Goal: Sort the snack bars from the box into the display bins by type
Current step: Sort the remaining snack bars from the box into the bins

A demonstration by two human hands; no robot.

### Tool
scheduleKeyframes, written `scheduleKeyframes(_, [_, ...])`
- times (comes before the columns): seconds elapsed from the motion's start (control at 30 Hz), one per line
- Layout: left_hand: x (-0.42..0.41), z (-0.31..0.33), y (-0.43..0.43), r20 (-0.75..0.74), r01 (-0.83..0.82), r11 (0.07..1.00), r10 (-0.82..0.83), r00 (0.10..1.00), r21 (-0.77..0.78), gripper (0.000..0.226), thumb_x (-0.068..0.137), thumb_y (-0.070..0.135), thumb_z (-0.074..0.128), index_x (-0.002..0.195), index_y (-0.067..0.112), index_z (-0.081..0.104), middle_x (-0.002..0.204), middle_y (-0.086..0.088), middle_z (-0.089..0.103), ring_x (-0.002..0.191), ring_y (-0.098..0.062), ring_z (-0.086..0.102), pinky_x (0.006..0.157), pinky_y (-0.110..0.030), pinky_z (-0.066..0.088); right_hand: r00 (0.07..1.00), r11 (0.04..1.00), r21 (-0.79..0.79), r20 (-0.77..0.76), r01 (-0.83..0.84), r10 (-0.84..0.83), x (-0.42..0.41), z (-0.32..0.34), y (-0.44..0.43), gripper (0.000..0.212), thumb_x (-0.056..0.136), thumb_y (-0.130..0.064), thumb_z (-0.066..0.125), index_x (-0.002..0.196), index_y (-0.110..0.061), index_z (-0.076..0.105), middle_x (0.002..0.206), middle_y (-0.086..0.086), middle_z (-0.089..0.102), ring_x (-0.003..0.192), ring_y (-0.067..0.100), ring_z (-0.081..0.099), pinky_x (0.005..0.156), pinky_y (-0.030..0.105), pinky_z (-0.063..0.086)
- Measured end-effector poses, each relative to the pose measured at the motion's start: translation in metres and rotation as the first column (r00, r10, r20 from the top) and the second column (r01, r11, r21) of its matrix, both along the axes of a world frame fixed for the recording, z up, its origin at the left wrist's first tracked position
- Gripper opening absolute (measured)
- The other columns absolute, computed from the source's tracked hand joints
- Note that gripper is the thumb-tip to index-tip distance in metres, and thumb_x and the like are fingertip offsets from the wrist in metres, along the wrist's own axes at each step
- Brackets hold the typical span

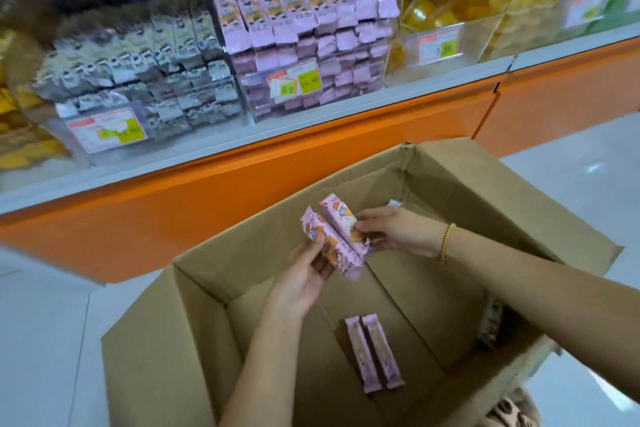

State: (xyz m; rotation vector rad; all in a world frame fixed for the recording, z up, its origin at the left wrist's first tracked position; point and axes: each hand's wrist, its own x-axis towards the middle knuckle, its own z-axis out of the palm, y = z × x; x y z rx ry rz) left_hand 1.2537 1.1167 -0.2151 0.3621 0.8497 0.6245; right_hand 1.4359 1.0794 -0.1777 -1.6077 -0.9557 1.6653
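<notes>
2 pink snack bars (341, 239) gripped in left hand (304, 276), pinched by right hand (396, 236), 2 loose bars (375, 354) on box (207, 322) floor

Single view. A wide-angle head-worn camera looks forward and steeply down from close above the open cardboard box (149, 357), which fills the lower frame. Beyond the box's far wall, the orange counter (242, 191) and the clear display bins (346, 80) run across the upper frame on a slant, blurred.
</notes>
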Motion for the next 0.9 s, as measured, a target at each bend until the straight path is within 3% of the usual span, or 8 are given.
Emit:
scheduleKeyframes(0.17, [0.004,0.075,0.004,-0.062,0.075,0.959,-0.061,0.996,0.273,0.043,0.071,0.019,0.065,0.112,0.008,0.057,0.093,-0.012,0.071,0.072,-0.022,0.068,0.064,-0.032,0.058,0.986,0.974,0.228,0.162,-0.008,-0.030,0.004,0.062,-0.007,0.029,0.087,-0.030,0.066,0.112,-0.016,0.061,0.102,0.017,0.070,0.092,0.043,0.062,0.087,0.054,0.048])
scheduleKeyframes(0.3, [0.008,0.118,-0.001,-0.128,0.078,0.904,-0.025,0.991,0.421,0.046,0.072,0.018,0.069,0.115,0.006,0.058,0.100,-0.015,0.072,0.082,-0.027,0.068,0.070,-0.037,0.057,0.970,0.917,0.397,0.210,0.029,-0.122,-0.003,0.099,-0.016,0.036,0.080,-0.030,0.067,0.113,-0.016,0.060,0.096,0.012,0.073,0.091,0.026,0.069,0.090,0.050,0.052])
scheduleKeyframes(0.4, [0.012,0.140,-0.006,-0.120,0.033,0.838,0.039,0.992,0.545,0.032,0.078,0.012,0.069,0.109,0.007,0.062,0.099,-0.014,0.073,0.082,-0.027,0.070,0.069,-0.034,0.059,0.947,0.873,0.488,0.282,-0.004,-0.153,-0.014,0.117,-0.025,0.053,0.068,-0.037,0.076,0.118,-0.029,0.058,0.107,0.002,0.070,0.100,0.016,0.066,0.092,0.041,0.053])
scheduleKeyframes(0.53, [0.025,0.160,-0.004,-0.047,-0.127,0.830,0.181,0.982,0.544,0.028,0.081,0.001,0.067,0.108,0.002,0.062,0.094,-0.014,0.073,0.070,-0.018,0.070,0.052,-0.021,0.052,0.620,0.797,0.560,0.714,-0.227,-0.325,-0.028,0.129,-0.024,0.084,0.068,-0.041,0.082,0.141,-0.031,0.041,0.119,-0.005,0.042,0.107,0.009,0.047,0.092,0.022,0.044])
scheduleKeyframes(0.67, [0.033,0.183,0.022,-0.029,-0.106,0.807,0.151,0.988,0.581,0.027,0.084,0.005,0.067,0.110,0.002,0.061,0.098,-0.011,0.073,0.081,-0.018,0.069,0.060,-0.021,0.054,0.462,0.658,0.702,0.695,-0.272,-0.551,-0.034,0.143,0.007,0.077,0.067,-0.047,0.057,0.136,-0.014,0.048,0.110,0.001,0.052,0.099,0.018,0.052,0.081,0.017,0.036])
scheduleKeyframes(0.73, [0.029,0.198,0.048,-0.076,-0.055,0.738,0.143,0.987,0.672,0.028,0.086,0.018,0.066,0.107,-0.001,0.062,0.092,-0.008,0.072,0.081,-0.015,0.068,0.066,-0.021,0.055,0.484,0.592,0.770,0.623,-0.239,-0.614,-0.033,0.156,0.031,0.069,0.067,-0.046,0.055,0.127,-0.012,0.050,0.101,-0.004,0.052,0.091,0.016,0.051,0.072,0.017,0.031])
scheduleKeyframes(0.8, [0.022,0.212,0.083,-0.245,0.049,0.587,0.258,0.935,0.808,0.039,0.087,0.034,0.065,0.112,0.004,0.063,0.103,-0.006,0.070,0.092,-0.014,0.065,0.083,-0.029,0.054,0.473,0.581,0.790,0.596,-0.198,-0.649,-0.026,0.172,0.063,0.061,0.072,-0.044,0.065,0.121,-0.012,0.049,0.098,-0.002,0.054,0.088,0.018,0.053,0.069,0.022,0.032])
scheduleKeyframes(0.9, [0.006,0.231,0.135,-0.502,0.329,0.392,0.522,0.689,0.859,0.047,0.092,0.029,0.060,0.135,0.011,0.050,0.135,-0.005,0.054,0.120,-0.017,0.053,0.102,-0.031,0.040,0.395,0.590,0.791,0.599,-0.158,-0.697,-0.016,0.193,0.128,0.052,0.079,-0.039,0.072,0.113,-0.006,0.049,0.095,0.009,0.059,0.089,0.027,0.055,0.064,0.027,0.030])
